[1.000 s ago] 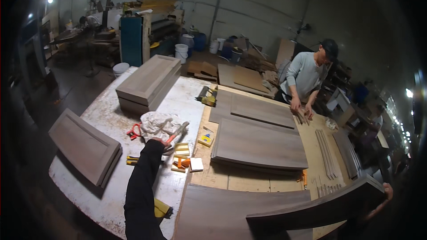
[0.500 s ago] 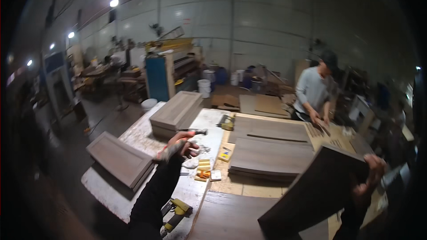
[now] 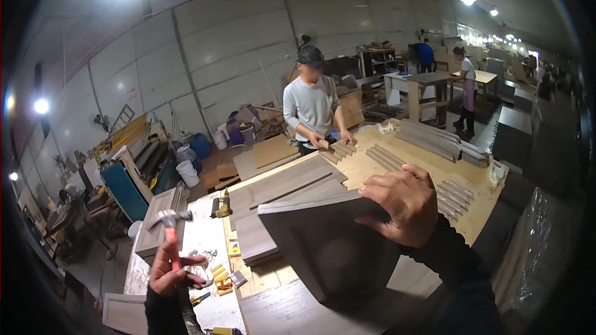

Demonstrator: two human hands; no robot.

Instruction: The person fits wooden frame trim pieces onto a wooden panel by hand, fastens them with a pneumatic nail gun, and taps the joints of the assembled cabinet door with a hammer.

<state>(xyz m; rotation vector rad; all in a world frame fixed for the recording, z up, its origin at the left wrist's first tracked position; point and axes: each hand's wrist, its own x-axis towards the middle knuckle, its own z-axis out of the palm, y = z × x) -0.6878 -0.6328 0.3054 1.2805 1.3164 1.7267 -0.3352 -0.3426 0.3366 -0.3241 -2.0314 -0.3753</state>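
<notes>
My left hand [image 3: 171, 271] is closed around the red handle of a claw hammer [image 3: 169, 218], its metal head up. My right hand [image 3: 406, 205] grips the top edge of a dark brown wooden panel [image 3: 335, 248] at its right corner, thumb in front. That panel stands tilted, its lower corner down by a flat grey-brown board [image 3: 279, 307] on the bench. Behind it lie stacked boards [image 3: 251, 229], partly hidden by the panel. A yellow-and-black nail gun [image 3: 221, 205] rests beyond them.
Across the bench [image 3: 366, 177], a co-worker [image 3: 313, 105] handles short wooden strips [image 3: 338, 151]. More strips [image 3: 456, 197] lie at the right. A framed panel stack [image 3: 155, 226] stands left of the hammer. Small yellow boxes [image 3: 221, 276] sit on the white tabletop [image 3: 208, 229].
My view has swung to the right. The hammer has turned from lying level to head up. The panel is now nearer the middle of the view, still in my right hand.
</notes>
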